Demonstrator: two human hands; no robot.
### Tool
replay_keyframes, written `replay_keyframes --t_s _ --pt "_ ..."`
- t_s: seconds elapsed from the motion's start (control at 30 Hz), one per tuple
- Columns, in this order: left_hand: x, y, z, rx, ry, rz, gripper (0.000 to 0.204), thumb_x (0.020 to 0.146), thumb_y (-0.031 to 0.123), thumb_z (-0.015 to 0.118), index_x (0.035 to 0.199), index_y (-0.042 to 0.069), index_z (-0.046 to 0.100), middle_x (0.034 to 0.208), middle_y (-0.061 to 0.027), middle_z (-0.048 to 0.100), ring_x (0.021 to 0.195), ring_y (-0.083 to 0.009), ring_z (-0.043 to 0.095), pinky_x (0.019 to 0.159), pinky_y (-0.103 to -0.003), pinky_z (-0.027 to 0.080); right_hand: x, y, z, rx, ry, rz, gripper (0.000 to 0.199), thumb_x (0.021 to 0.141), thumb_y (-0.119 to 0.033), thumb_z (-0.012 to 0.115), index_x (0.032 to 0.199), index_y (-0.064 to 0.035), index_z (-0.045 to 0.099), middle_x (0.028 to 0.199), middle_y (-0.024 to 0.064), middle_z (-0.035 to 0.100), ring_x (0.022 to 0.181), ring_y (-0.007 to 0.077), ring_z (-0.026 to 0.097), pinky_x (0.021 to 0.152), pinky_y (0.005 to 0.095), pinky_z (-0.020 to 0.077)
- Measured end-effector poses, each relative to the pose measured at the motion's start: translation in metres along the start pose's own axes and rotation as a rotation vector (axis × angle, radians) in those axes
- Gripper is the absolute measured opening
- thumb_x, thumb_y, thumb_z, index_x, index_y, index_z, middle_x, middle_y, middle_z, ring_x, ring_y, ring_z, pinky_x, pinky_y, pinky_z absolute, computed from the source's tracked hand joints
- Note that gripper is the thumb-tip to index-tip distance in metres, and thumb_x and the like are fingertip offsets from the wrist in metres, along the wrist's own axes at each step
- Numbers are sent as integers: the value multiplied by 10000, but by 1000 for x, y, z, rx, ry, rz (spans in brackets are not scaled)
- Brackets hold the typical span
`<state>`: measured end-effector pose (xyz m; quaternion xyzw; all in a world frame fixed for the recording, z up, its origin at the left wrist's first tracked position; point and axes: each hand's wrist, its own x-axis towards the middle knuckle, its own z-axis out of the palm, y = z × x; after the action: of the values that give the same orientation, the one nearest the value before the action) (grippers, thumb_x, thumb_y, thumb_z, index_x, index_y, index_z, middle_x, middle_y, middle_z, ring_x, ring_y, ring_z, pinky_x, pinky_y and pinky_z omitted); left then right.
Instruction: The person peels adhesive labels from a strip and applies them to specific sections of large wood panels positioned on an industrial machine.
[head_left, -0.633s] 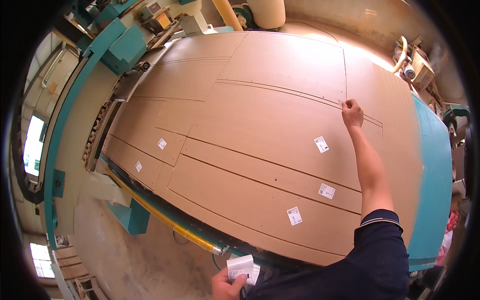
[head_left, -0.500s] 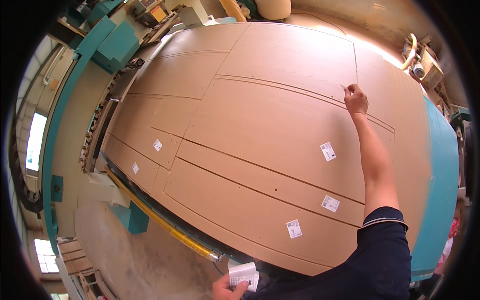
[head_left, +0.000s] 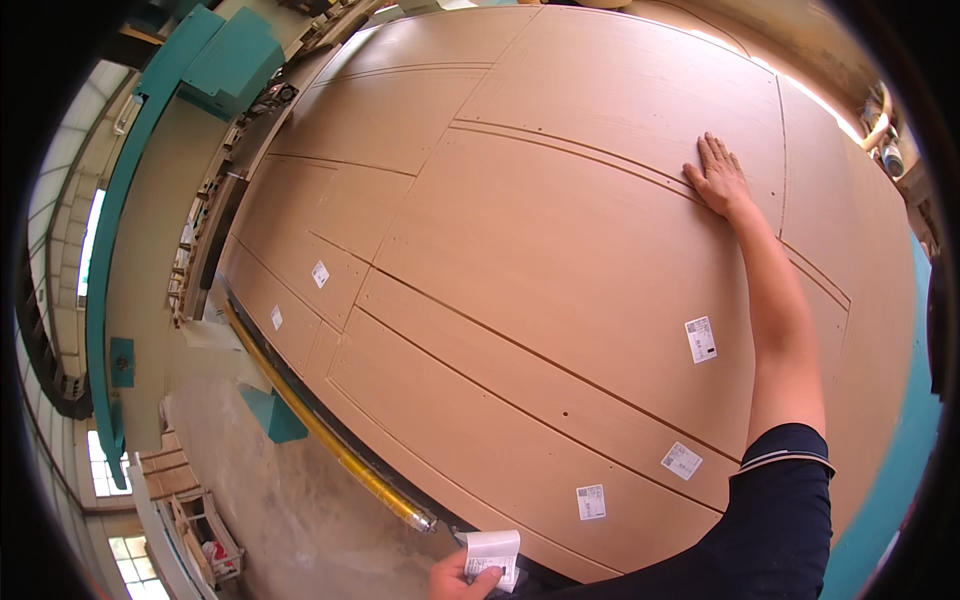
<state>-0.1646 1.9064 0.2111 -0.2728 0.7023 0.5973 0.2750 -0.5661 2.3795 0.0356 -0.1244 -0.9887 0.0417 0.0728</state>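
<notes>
My right hand (head_left: 719, 177) lies flat with its fingers stretched out on the far part of a large brown board (head_left: 560, 260), beside a pair of long grooves. Whatever is under the palm is hidden. At the near edge, my left hand (head_left: 462, 580) is closed on a strip of printed white labels (head_left: 492, 556), the thumb pressed on top. White labels stick to the cut panels: one label (head_left: 701, 340) nearer me than my right hand, another label (head_left: 682, 461) below it, a third label (head_left: 591, 502) close to the front edge, and two smaller-looking ones to the left.
Grooves divide the board into several panels. A teal machine gantry (head_left: 120, 260) stands along the left side. A yellow roller or tube (head_left: 340, 440) runs along the near left edge. Teal surface (head_left: 885, 440) shows at the right, and a wooden frame (head_left: 205, 530) sits on the floor.
My right hand held a small pale piece in a pinch; now it is spread flat on the board, with no piece visible. The left hand still holds the strip. The view has shifted.
</notes>
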Motion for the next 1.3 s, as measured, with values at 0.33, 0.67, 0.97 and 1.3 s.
replay_keyframes --t_s 0.33,0.67,0.97,1.3 --pt "-19 13 -13 -25 -18 219 224 787 37 604 1001 -28 624 893 -65 655 773 -129 602 675 -258 485 -66 -11 -57 111 -294 7 688 834 -462 491 1360 -40 351 1445 129 282 1325 258 279 1080 342 254" --pt "-72 -20 -104 -580 119 485 261 851 46 579 1097 -34 552 951 -60 627 835 -108 594 742 -248 480 -313 -205 -123 1285 -418 -211 346 811 -105 593 1136 11 568 1099 139 615 1030 210 578 898 341 434" --pt "-140 -68 -194 -704 174 664 263 890 76 543 1127 -36 528 986 -79 623 881 -129 595 782 -267 479 -487 -406 -265 1420 -877 -900 210 770 -99 637 936 27 610 846 99 631 840 185 605 774 294 462" --pt "-209 -189 -344 -828 105 770 265 883 62 549 1135 -20 529 1020 -59 609 921 -112 570 805 -257 454 -664 -567 -286 1385 -1036 -818 103 780 -57 647 760 15 575 665 28 582 656 72 521 592 236 420"
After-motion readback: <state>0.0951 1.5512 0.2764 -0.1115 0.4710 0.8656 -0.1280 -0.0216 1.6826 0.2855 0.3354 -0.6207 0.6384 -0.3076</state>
